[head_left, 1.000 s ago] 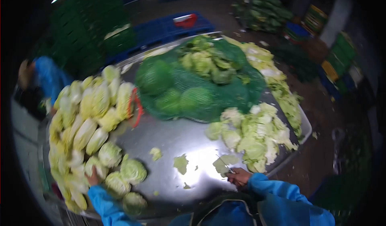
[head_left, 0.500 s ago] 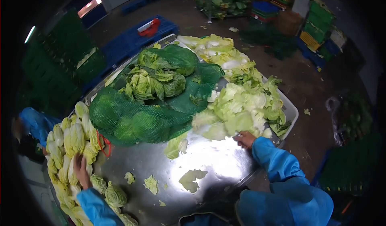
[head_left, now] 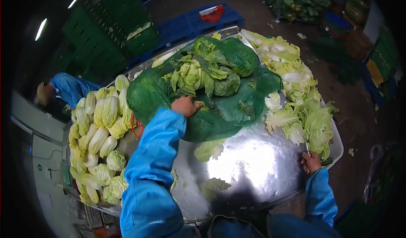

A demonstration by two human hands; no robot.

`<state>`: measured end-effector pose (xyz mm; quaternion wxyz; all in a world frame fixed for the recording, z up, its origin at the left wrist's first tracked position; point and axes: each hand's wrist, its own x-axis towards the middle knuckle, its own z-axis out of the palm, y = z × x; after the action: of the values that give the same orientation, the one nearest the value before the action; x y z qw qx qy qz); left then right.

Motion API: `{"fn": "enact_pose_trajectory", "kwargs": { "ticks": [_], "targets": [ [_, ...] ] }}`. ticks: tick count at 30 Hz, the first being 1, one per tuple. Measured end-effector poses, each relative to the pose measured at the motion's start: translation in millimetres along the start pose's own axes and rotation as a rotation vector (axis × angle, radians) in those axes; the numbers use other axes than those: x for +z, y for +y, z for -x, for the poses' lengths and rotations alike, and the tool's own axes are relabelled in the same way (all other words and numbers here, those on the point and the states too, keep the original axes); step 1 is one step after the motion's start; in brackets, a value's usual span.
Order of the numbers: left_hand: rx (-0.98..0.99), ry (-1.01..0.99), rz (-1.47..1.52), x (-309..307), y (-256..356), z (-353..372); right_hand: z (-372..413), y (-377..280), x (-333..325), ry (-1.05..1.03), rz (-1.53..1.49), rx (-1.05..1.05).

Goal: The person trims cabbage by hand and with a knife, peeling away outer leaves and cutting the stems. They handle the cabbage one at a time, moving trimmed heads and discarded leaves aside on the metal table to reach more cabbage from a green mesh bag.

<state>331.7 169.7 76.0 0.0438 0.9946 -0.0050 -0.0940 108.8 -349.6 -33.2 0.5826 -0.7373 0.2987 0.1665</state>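
My left hand [head_left: 186,107] reaches over the table, its fingers curled closed on the front of a green mesh bag [head_left: 220,128]. Round green cabbages [head_left: 226,82] with loose outer leaves lie in and on the bag, just beyond that hand. At the right edge of the table, my right hand [head_left: 311,162] is closed around a small knife [head_left: 307,147], whose thin blade points away from me. Trimmed leaves [head_left: 319,126] are heaped close beyond it. The handle is mostly hidden in my fingers.
Napa cabbages [head_left: 98,140] and several peeled round cabbages [head_left: 116,160] are piled on the left of the metal table [head_left: 270,183]. A person in a blue sleeve [head_left: 72,88] stands at the far left. Behind are green crates [head_left: 95,39] and a blue pallet [head_left: 182,28].
The view has swung left. My left hand has moved from the napa cabbages to the mesh bag, whose front now lies flatter. My right hand has drawn back from the leaf heap.
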Motion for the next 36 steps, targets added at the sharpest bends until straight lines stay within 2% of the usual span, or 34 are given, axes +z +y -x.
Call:
{"fn": "enact_pose_trajectory", "kwargs": {
  "ticks": [1, 2, 4, 6, 7, 8, 9, 10, 12, 13, 15, 16, 18, 19, 20, 22, 24, 26, 28, 30, 31, 32, 34, 35, 36],
  "targets": [
    [-0.024, 0.02, -0.026, 2, -4, 17, 4, 2, 5, -0.009, -0.044, -0.001],
    [-0.055, -0.091, -0.05, -6, -3, 37, 7, 6, 11, -0.019, -0.09, -0.002],
    [0.073, 0.117, 0.001, 2, -14, 90, 7, 8, 21, -0.038, -0.098, -0.006],
    [0.105, 0.161, 0.066, 15, -29, 128, 10, 5, 31, -0.074, -0.342, 0.028],
    [0.151, 0.204, 0.136, 22, -34, 144, 11, 3, 30, -0.083, -0.335, 0.024],
    [0.144, 0.21, 0.137, 27, -38, 158, 11, 0, 28, -0.164, -0.467, 0.07],
    [0.24, 0.255, 0.133, 32, -41, 172, 12, -1, 26, -0.244, -0.6, 0.121],
    [0.338, 0.294, 0.129, 37, -45, 181, 11, -1, 24, -0.246, -0.598, 0.125],
    [0.393, 0.272, 0.101, 39, -42, 194, 11, -7, 20, -0.019, 0.269, 0.106],
    [0.583, 0.221, -0.001, 40, -39, 195, 14, -14, 20, -0.014, 0.272, 0.112],
    [0.993, 0.137, -0.149, 43, -35, 187, 25, -40, 12, 0.05, 0.495, -0.09],
    [1.009, 0.141, -0.137, 43, -33, 181, 37, -61, 14, -0.002, 0.417, -0.122],
    [0.655, 0.4, 0.457, 42, -22, 167, 56, -95, 40, -0.083, 0.184, -0.173],
    [0.475, 0.483, 0.467, 41, -12, 158, 60, -103, 61, -0.111, 0.03, -0.195],
    [0.495, 0.475, 0.485, 50, -3, 148, 62, -112, 88, -0.107, -0.087, -0.21],
    [0.402, 0.337, 0.503, 69, 13, 124, 64, -133, 127, -0.204, -0.041, -0.219],
    [0.39, 0.336, 0.434, 62, 39, 119, 47, -130, 171, -0.19, -0.09, -0.332],
    [0.498, 0.3, 0.14, 46, 64, 137, 46, -142, 194, -0.222, -0.171, -0.388],
    [0.753, 0.296, 0.083, 53, 74, 161, 30, -138, 201, -0.252, -0.226, -0.361],
    [0.801, 0.102, 0.363, 48, 80, 190, 22, -129, 195, -0.279, -0.278, -0.327],
    [0.746, 0.249, 0.466, 51, 75, 190, 24, -121, 187, -0.32, -0.183, -0.301],
    [0.746, 0.223, 0.472, 57, 70, 185, 29, -113, 181, -0.365, -0.086, -0.27],
    [0.379, 0.208, 0.829, 78, 68, 171, 42, -98, 172, -0.362, -0.108, -0.237],
    [0.32, -0.096, 1.103, 90, 72, 174, 47, -88, 172, -0.34, -0.065, -0.363],
    [0.324, -0.108, 1.104, 94, 74, 180, 54, -82, 172, -0.317, -0.023, -0.491]
  ]
}}
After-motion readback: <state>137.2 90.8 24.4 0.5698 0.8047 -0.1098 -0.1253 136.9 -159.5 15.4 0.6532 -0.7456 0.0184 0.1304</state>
